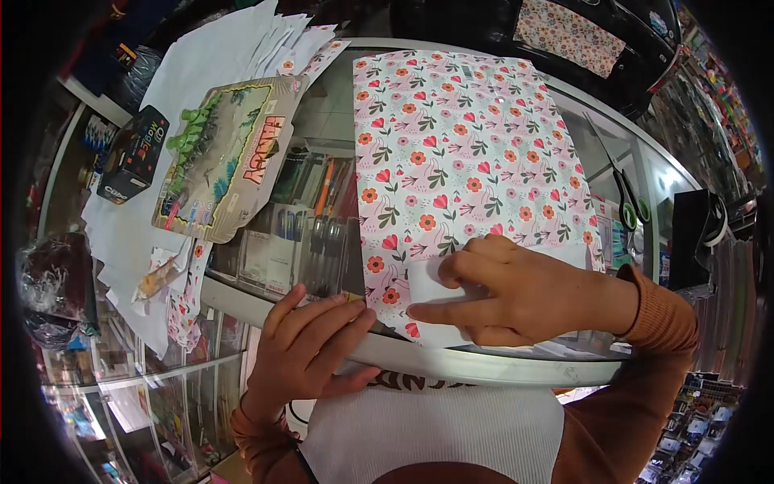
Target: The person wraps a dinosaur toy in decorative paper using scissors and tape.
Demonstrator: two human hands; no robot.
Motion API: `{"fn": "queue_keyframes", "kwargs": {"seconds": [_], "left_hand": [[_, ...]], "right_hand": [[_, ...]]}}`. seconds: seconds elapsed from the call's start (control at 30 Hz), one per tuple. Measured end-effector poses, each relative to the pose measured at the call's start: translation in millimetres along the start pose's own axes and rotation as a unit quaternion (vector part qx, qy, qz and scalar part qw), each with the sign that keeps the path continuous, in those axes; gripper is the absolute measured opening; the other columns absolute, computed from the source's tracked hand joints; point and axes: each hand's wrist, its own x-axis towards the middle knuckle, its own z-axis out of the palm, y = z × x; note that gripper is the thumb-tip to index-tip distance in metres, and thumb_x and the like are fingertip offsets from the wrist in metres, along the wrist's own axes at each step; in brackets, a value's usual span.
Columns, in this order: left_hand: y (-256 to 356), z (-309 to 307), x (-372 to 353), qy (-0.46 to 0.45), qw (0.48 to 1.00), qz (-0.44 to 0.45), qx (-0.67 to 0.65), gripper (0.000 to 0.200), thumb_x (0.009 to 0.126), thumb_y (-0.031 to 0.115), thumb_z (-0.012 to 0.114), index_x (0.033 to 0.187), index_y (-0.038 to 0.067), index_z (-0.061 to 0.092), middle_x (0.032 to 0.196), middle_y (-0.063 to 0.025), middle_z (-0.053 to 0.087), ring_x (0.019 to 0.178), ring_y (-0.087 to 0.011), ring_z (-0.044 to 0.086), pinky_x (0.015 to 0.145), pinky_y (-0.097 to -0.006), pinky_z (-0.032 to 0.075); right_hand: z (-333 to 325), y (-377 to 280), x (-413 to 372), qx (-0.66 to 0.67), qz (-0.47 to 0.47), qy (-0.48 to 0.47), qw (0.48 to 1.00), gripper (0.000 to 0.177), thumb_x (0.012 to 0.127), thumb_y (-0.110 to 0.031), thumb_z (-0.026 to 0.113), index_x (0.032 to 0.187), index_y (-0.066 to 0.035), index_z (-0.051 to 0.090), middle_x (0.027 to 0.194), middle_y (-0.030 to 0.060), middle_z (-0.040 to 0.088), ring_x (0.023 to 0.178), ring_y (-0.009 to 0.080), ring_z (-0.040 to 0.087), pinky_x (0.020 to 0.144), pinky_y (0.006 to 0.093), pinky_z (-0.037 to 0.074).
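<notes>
A large sheet of floral paper point(476, 145) lies on the glass counter, its near end folded over so that the white underside point(439, 286) shows. My right hand point(516, 294) rests on this folded part, index finger stretched out and the other fingers bent, with nothing visible held. At the lower left corner of the paper, my left hand point(314, 343) lies over the counter's front edge with its fingers spread, its fingertips near the paper's edge.
White and floral sheets point(121, 242) lie at the left, under a carded green toy pack point(222, 157) and a black box point(134, 155). Scissors point(625, 189) lie right of the paper, near a black tape dispenser point(691, 238). The counter's metal edge point(484, 367) runs in front.
</notes>
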Motion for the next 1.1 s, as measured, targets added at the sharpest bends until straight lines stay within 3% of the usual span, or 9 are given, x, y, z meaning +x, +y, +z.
{"fn": "queue_keyframes", "kwargs": {"seconds": [0.27,0.37,0.67,0.8,1.1], "left_hand": [[-5.4,-3.8,3.8,-0.015,0.997,-0.013,-0.075,0.049,0.081,0.046,0.071,0.116,0.013,0.068,0.118,-0.0012,0.063,0.110,-0.0197,0.059,0.114,-0.0584,0.027],[-8.3,-1.5,-1.0,0.056,0.982,-0.082,-0.159,0.049,0.079,0.046,0.073,0.115,0.013,0.070,0.117,-0.0033,0.064,0.109,-0.0221,0.059,0.115,-0.0601,0.026],[-6.1,-4.0,3.3,-0.030,0.999,-0.013,-0.032,0.049,0.081,0.049,0.068,0.122,0.022,0.068,0.123,-0.0043,0.061,0.113,-0.0245,0.057,0.110,-0.0710,0.022],[-5.2,-6.5,3.7,-0.047,0.998,-0.015,-0.031,0.049,0.080,0.048,0.068,0.122,0.022,0.068,0.124,-0.0040,0.060,0.116,-0.0250,0.057,0.110,-0.0724,0.021],[-10.4,-10.3,13.2,-0.050,0.996,-0.015,-0.073,0.049,0.076,0.043,0.070,0.123,0.026,0.067,0.128,-0.0028,0.058,0.122,-0.0259,0.054,0.110,-0.0733,0.019]], "right_hand": [[0.3,0.4,0.4,0.011,0.008,-0.002,1.000,0.044,0.082,-0.019,0.065,0.124,-0.008,0.061,0.101,0.0125,0.047,0.087,0.0265,0.052,0.080,0.0388,0.045],[0.5,0.7,0.4,0.014,0.010,-0.004,1.000,0.044,0.082,-0.019,0.065,0.124,-0.008,0.061,0.101,0.0129,0.048,0.087,0.0270,0.052,0.080,0.0391,0.046],[-1.3,-0.5,0.2,0.021,0.021,-0.005,1.000,0.046,0.082,-0.017,0.065,0.127,-0.009,0.059,0.099,0.0131,0.049,0.088,0.0278,0.053,0.081,0.0392,0.046],[-3.9,-2.6,2.7,0.046,0.055,-0.011,0.997,0.049,0.082,-0.016,0.065,0.130,-0.011,0.058,0.100,0.0135,0.050,0.089,0.0285,0.053,0.081,0.0394,0.046],[-3.2,0.5,1.1,0.060,0.028,-0.004,0.998,0.044,0.081,-0.017,0.067,0.123,-0.009,0.062,0.099,0.0134,0.048,0.088,0.0283,0.053,0.080,0.0404,0.046]]}}
